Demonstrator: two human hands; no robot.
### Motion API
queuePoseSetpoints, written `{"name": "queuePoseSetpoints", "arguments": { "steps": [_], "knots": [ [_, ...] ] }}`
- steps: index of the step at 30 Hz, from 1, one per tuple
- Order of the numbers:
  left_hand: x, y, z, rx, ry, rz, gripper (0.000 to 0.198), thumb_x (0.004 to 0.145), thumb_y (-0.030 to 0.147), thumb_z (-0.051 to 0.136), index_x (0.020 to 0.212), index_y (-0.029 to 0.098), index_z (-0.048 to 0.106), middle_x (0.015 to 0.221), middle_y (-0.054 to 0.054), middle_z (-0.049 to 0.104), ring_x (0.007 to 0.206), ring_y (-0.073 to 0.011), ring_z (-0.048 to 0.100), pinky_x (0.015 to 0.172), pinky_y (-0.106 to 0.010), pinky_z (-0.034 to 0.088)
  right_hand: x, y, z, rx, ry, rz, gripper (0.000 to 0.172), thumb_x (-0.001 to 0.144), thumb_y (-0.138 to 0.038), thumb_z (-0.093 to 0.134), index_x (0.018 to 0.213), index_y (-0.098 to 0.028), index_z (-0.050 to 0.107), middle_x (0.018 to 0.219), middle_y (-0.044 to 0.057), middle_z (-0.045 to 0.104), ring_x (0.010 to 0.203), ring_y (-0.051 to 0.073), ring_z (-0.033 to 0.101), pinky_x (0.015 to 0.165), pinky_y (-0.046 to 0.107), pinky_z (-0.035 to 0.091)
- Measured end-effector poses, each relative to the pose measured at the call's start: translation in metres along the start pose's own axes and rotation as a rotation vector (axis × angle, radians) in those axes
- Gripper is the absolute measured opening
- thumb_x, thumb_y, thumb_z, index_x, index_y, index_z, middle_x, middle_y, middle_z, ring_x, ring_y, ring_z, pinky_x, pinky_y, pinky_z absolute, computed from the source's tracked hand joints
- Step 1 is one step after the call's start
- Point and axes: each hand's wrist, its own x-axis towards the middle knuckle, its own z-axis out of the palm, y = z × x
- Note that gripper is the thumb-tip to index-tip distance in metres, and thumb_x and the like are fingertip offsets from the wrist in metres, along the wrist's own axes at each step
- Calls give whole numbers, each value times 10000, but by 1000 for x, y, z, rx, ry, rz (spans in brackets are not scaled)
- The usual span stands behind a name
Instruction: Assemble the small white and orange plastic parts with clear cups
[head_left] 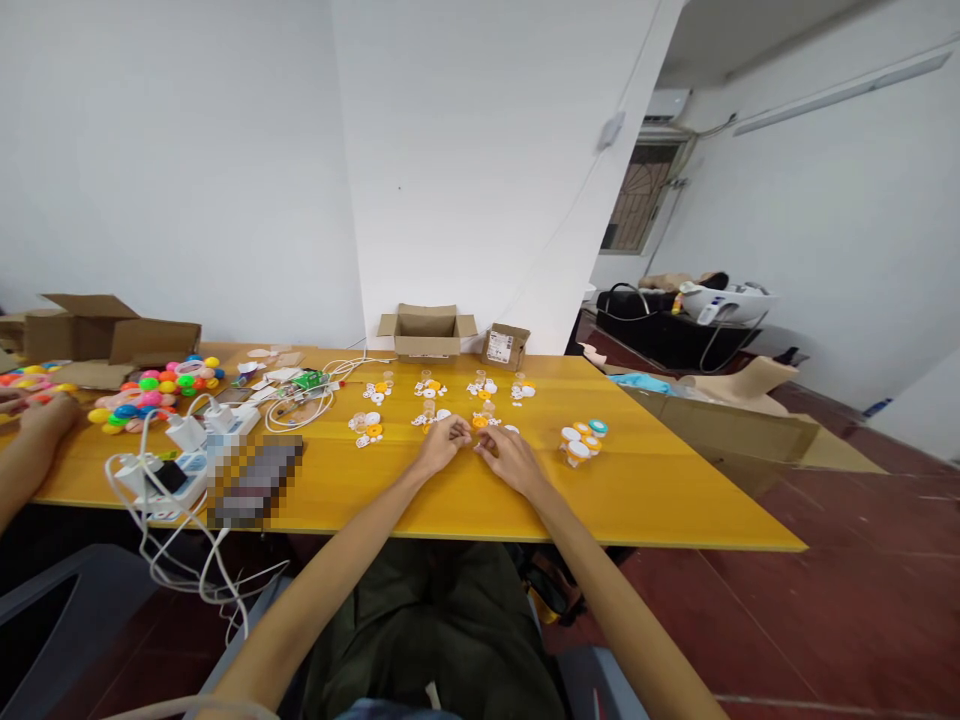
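My left hand (445, 443) and my right hand (507, 456) meet low over the middle of the table, fingertips almost touching. Both have their fingers curled into a pinch; whatever lies between them is too small to make out. Just beyond are small groups of parts: white discs (443, 414), an orange ring (479, 422) and clear round cups (429, 407). Similar groups, such as the one with an orange disc (373, 430), lie to the left and farther back. Right of my right hand, several small round containers (577, 452) with white, orange and teal tops stand bunched together.
Two cardboard boxes, one open (427, 347) and one smaller (505, 348), stand at the wall. To the left are a phone (262, 480), a power strip (244, 425) with cables, and colourful balls (150, 384). Another person's hand (49, 415) works at far left.
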Motion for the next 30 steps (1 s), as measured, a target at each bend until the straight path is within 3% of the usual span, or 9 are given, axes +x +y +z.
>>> {"name": "queuePoseSetpoints", "arguments": {
  "steps": [5, 10, 17, 30],
  "knots": [
    [0, -2, 0, 109, -31, 45, 158, 758, 46, 598, 802, 190, 647, 785, 2, 694, 777, -146, 670, 793, -285, 549, -1, -2, 0, -153, 32, -2, 130, 881, -173, 602, 925, -248, 699, 969, 58, 729, 934, 206, 661, 840, 300, 478],
    [-1, -4, -1, 246, -64, 113, 266, 761, -27, 522, 845, 187, 655, 834, -9, 705, 817, -153, 670, 813, -289, 547, -1, -1, 2, -215, 54, 12, 159, 905, -186, 577, 913, -257, 718, 972, 54, 730, 939, 206, 657, 854, 305, 471],
    [-4, -7, -1, 456, -114, 237, 281, 824, 3, 491, 927, 198, 664, 920, -42, 694, 911, -186, 644, 883, -335, 531, 0, 4, 3, -233, 70, 58, 203, 916, -181, 550, 921, -257, 738, 959, 60, 730, 907, 203, 653, 820, 300, 469],
    [-5, -11, -2, 516, -186, 329, 383, 856, 15, 446, 1111, 215, 651, 1035, -70, 676, 1018, -213, 624, 950, -364, 521, 0, 3, 1, -234, 83, 40, 219, 930, -195, 530, 891, -262, 735, 939, 59, 731, 896, 208, 655, 812, 306, 472]
  ]
}}
